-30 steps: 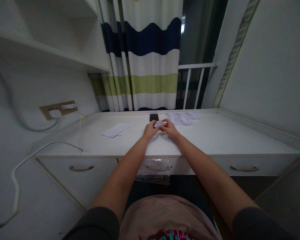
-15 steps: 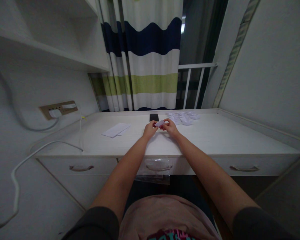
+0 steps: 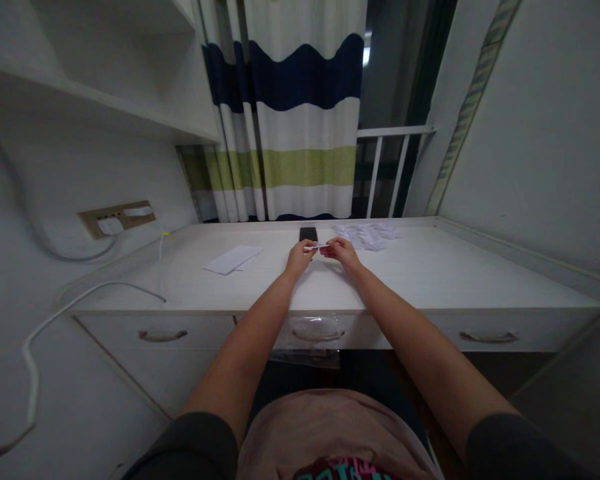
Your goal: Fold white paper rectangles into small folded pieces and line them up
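My left hand (image 3: 299, 258) and right hand (image 3: 343, 253) are both clamped, fingertip grip, on a small white paper (image 3: 317, 247); the head camera shows me it nearly edge-on, between them over the worktop (image 3: 430, 277).

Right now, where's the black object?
In the head view, the black object lies on the desk, beyond the left hand, left of the white pile.
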The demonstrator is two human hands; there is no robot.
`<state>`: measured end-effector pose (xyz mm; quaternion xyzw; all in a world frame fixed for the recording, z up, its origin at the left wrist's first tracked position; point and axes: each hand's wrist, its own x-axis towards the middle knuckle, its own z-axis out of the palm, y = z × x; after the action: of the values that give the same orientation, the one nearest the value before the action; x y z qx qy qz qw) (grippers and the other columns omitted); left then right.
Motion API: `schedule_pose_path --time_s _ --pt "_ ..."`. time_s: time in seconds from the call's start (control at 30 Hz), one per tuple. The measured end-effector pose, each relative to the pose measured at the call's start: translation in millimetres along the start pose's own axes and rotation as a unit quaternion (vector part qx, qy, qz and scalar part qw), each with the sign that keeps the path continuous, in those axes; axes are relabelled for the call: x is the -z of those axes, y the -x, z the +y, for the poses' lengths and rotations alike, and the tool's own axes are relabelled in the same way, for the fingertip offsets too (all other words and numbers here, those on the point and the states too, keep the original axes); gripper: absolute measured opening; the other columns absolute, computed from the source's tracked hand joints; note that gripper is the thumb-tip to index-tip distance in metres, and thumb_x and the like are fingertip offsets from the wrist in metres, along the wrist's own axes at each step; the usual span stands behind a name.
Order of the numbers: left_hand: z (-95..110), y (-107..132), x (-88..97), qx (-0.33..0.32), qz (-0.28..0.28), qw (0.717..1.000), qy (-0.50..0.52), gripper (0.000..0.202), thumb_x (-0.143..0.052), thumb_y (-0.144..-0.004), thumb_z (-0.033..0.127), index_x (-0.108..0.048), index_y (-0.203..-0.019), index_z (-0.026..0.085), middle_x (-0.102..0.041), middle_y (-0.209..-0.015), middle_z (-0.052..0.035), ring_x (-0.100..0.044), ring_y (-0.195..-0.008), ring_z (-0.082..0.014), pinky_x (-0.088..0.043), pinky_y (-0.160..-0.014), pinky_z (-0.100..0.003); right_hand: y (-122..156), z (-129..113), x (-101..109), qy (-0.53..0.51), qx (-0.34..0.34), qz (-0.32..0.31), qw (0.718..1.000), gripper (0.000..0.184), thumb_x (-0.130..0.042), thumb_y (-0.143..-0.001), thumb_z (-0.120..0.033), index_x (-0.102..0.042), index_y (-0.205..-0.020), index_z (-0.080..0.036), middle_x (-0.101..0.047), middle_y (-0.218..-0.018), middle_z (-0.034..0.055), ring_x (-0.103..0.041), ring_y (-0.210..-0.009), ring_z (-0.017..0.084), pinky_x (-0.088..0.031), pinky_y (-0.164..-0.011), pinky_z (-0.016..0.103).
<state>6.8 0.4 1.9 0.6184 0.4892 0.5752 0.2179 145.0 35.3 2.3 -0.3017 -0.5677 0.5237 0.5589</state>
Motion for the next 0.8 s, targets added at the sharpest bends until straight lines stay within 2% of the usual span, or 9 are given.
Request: schedule_pose_path --time_s 0.1,0.23,0.37,0.5,0.6,0.8 --pt "3.0 0.9 -1.5 0.055 -0.02 0.996 0.073 0.015 -0.056 -0.072 0.013 -0.058 -0.086 0.017 -0.062 -0.085 -0.0024 -0.058 -0.069 -0.0098 -0.048 -0.057 -0.02 0.0 -1.6 1.1 -0.001 0.008 0.0 1.0 0.015 -0.065 -0.07 -0.027 -0.052 -0.069 -0.018 -0.063 -0.057 -0.0007 -0.063 -0.057 0.013 -0.053 -0.064 0.028" --pt "9.7 2.2 0.8 0.109 -0.05 0.973 0.195 0.023 -0.056 -0.069 0.008 -0.057 -0.09 0.016 -0.063 -0.084 -0.0029 -0.061 -0.072 -0.0107 -0.051 -0.065 -0.026 -2.6 -1.3 4.3 0.012 0.022 0.002 1.0 0.012 -0.065 -0.064 -0.021 -0.054 -0.068 -0.018 -0.06 -0.058 -0.0028 -0.059 -0.055 0.011 -0.054 -0.063 0.029" --pt "12.8 2.2 5.1 0.125 -0.048 0.953 0.272 0.014 -0.054 -0.07 0.012 -0.06 -0.082 0.013 -0.063 -0.083 -0.0045 -0.06 -0.073 -0.0111 -0.052 -0.071 -0.03 -4.5 0.9 6.5 0.045 0.033 0.002 0.998 0.014 -0.062 -0.059 -0.02 -0.054 -0.07 -0.018 -0.057 -0.055 -0.0043 -0.056 -0.055 0.011 -0.052 -0.061 0.029" --pt "9.1 0.0 5.3 0.125 -0.021 0.957 0.262 0.009 -0.06 -0.069 0.018 -0.062 -0.076 0.012 -0.061 -0.073 -0.003 -0.057 -0.068 -0.0102 -0.052 -0.072 -0.031 -3.5 3.3 6.9 0.087 0.035 -0.025 0.995 0.024 -0.064 -0.055 -0.022 -0.052 -0.076 -0.019 -0.054 -0.054 -0.006 -0.054 -0.055 0.011 -0.048 -0.055 0.025" --pt "5.0 -1.3 4.6 0.113 0.0 0.965 0.238 0.012 -0.067 -0.064 0.016 -0.062 -0.073 0.012 -0.061 -0.071 -0.002 -0.057 -0.068 -0.0102 -0.052 -0.07 -0.03 -1.6 5.0 6.8 0.107 0.038 -0.049 0.992 0.034 -0.067 -0.054 -0.028 -0.05 -0.082 -0.021 -0.051 -0.052 -0.008 -0.052 -0.052 0.01 -0.046 -0.051 0.023" --pt "2.3 -0.7 5.2 0.1 -0.017 0.972 0.213 0.014 -0.066 -0.063 0.009 -0.062 -0.076 0.011 -0.061 -0.07 -0.0014 -0.058 -0.066 -0.0101 -0.052 -0.066 -0.028 -2.4 9.9 7.9 0.131 0.069 -0.061 0.987 0.041 -0.069 -0.054 -0.039 -0.047 -0.084 -0.022 -0.044 -0.048 -0.0105 -0.047 -0.047 0.01 -0.042 -0.047 0.022"
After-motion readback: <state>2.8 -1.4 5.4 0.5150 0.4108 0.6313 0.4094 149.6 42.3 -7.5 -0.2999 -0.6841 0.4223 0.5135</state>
